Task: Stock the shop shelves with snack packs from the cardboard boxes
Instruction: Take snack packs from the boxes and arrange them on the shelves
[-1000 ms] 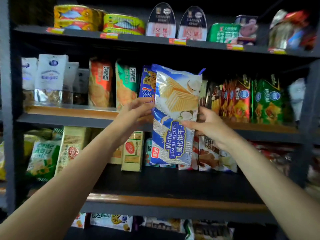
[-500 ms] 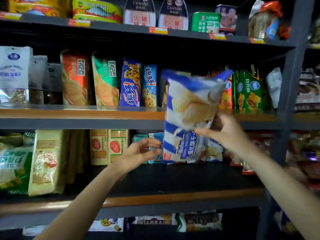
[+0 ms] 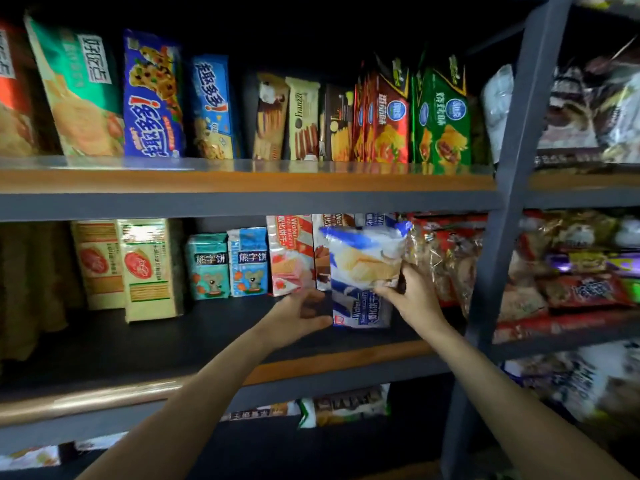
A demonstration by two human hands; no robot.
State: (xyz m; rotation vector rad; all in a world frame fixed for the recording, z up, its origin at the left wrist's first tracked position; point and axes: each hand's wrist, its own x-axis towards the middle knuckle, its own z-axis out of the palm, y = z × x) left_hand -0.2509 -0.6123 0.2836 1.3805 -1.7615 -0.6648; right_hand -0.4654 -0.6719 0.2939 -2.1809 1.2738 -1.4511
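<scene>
Dim shop shelving of dark metal with wooden lips fills the view, its rows packed with upright biscuit and snack packs. On the middle shelf (image 3: pixel 207 341), a person sets a blue-and-white wafer pack (image 3: pixel 363 271) upright in front of the pink wafer pack (image 3: pixel 291 258) and the brown one behind it, its lower edge at or just above the shelf board. The right hand (image 3: pixel 412 299) grips the pack at mid-height on its right side, fingers curled round the front. The left hand (image 3: pixel 298 313) is cupped at the pack's lower left corner, fingers bent toward it; whether it truly pinches the wrapper or only steadies it cannot be told from this angle.

Creased and puffed at the top, the pack looks light and soft-skinned, a glossy film that could slide in the fingers. The wafers inside are likely brittle, so a squeeze across the face risks crushing them. Holding it by the side edges or the sealed ends, with a hand under the base, seems the safer grip. Red foil bags (image 3: pixel 446 258) crowd just to its right, leaving a narrow slot. No cardboard box shows in this view.
</scene>
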